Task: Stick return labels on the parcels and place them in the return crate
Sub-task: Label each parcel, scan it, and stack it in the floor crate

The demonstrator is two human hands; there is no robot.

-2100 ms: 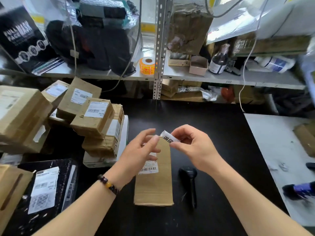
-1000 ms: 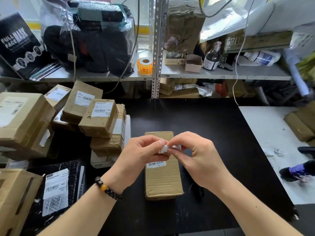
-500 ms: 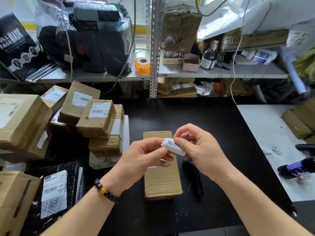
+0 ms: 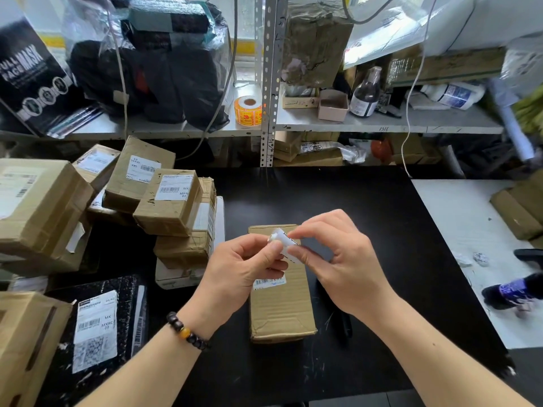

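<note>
A long brown cardboard parcel (image 4: 280,309) with a barcode sticker lies on the black table (image 4: 367,218) in front of me. Just above its far end both hands hold a small white return label (image 4: 282,241). My left hand (image 4: 244,267) pinches its left part between thumb and fingers. My right hand (image 4: 338,257) pinches its right part. The label is bent and partly hidden by my fingers. No return crate is in view.
Several labelled brown parcels (image 4: 170,201) are piled at the left, with a black mailer (image 4: 97,327) in front. A black handheld scanner (image 4: 342,321) lies right of the parcel. An orange sticker roll (image 4: 248,110) sits on the shelf behind. More boxes (image 4: 520,210) lie at the right.
The label's printed face was showing between my hands; now it is turned and bent, with the pale side up. Both hands sit slightly higher over the parcel's far end.
</note>
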